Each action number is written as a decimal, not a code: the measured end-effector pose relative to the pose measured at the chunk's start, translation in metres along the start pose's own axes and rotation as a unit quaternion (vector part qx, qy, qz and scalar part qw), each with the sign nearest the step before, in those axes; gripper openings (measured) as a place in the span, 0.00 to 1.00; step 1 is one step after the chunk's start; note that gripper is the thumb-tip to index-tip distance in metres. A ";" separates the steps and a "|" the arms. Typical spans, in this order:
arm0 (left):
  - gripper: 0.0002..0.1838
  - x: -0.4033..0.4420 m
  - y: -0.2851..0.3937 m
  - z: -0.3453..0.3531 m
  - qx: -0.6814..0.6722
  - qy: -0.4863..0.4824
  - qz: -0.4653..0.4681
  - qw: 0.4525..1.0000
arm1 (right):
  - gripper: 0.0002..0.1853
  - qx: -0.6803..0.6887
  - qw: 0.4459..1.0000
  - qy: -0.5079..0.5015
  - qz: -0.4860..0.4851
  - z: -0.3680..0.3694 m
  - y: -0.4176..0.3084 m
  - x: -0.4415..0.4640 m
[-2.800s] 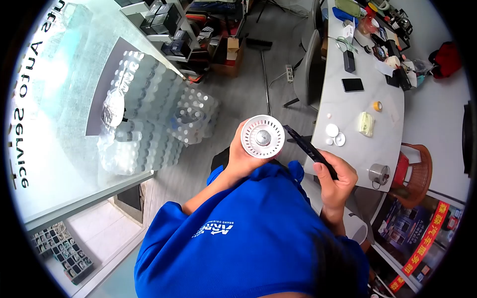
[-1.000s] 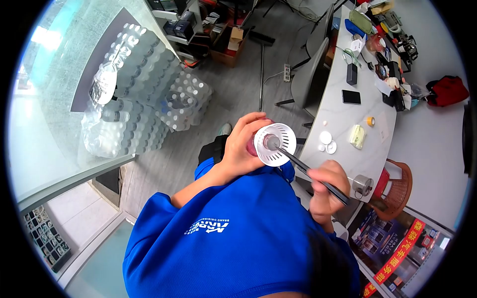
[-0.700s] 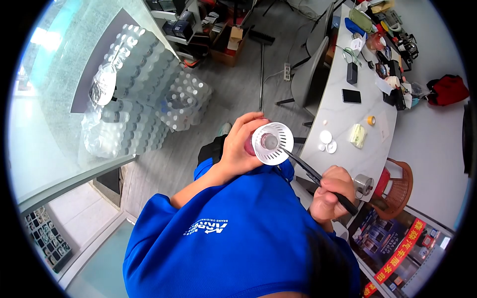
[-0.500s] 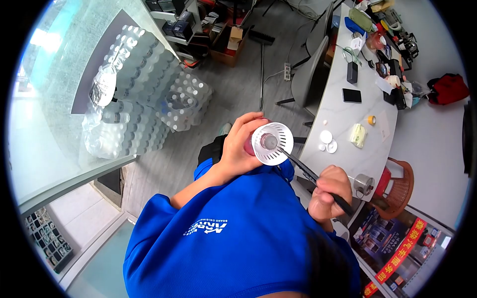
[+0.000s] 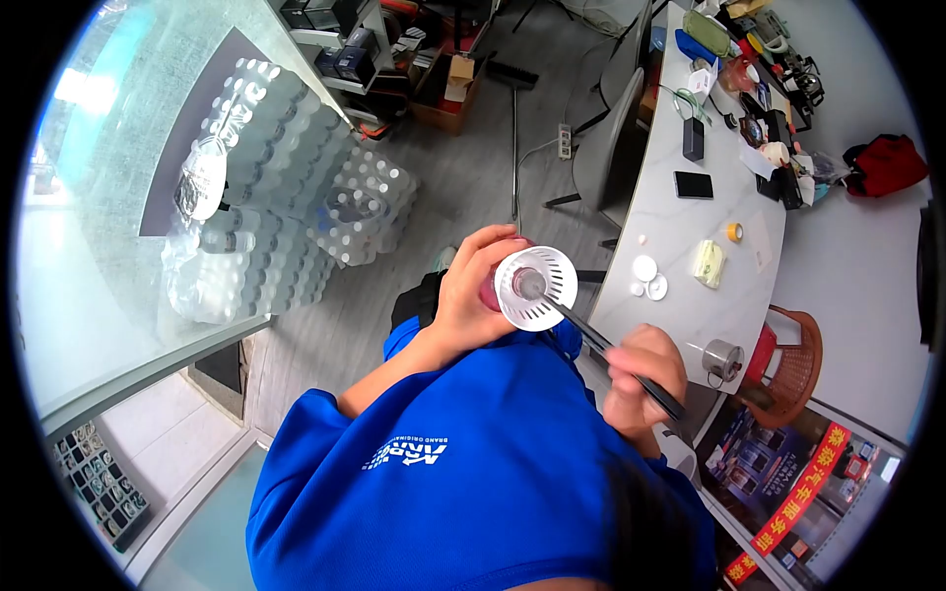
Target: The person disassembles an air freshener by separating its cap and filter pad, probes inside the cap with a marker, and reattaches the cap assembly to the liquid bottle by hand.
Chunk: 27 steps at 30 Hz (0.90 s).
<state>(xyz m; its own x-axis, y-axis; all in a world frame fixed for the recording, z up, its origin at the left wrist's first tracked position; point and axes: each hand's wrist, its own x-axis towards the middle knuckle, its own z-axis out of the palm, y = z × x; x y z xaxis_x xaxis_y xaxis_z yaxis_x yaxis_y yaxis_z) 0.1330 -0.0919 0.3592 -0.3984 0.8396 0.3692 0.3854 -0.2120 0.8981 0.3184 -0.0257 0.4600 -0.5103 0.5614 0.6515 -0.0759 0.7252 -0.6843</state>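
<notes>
Beneath cup (image 5: 549,284), left hand (image 5: 467,295) grips partly hidden pink body (image 5: 488,293); right hand (image 5: 645,376) holds tool (image 5: 591,337).

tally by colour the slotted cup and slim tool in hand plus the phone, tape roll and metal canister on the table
white: 1 (slotted cup)
black: 2 (slim tool, phone)
yellow: 1 (tape roll)
silver: 1 (metal canister)
total: 5

We see stacked bottles (image 5: 286,143), a broom (image 5: 513,76) on the floor (image 5: 458,187), and a phone (image 5: 693,185) and tape (image 5: 734,232) on the table (image 5: 675,229).
</notes>
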 end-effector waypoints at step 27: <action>0.36 -0.001 0.003 -0.003 0.024 0.016 0.015 0.999 | 0.11 0.030 0.997 0.074 -0.023 0.004 0.001 -0.005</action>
<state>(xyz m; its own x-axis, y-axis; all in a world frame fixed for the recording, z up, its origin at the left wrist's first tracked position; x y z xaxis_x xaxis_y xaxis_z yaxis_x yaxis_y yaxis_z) 0.1319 -0.0953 0.3619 -0.4119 0.8168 0.4040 0.4373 -0.2117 0.8740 0.3173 -0.0300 0.4547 -0.3728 0.5847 0.7205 -0.1489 0.7287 -0.6684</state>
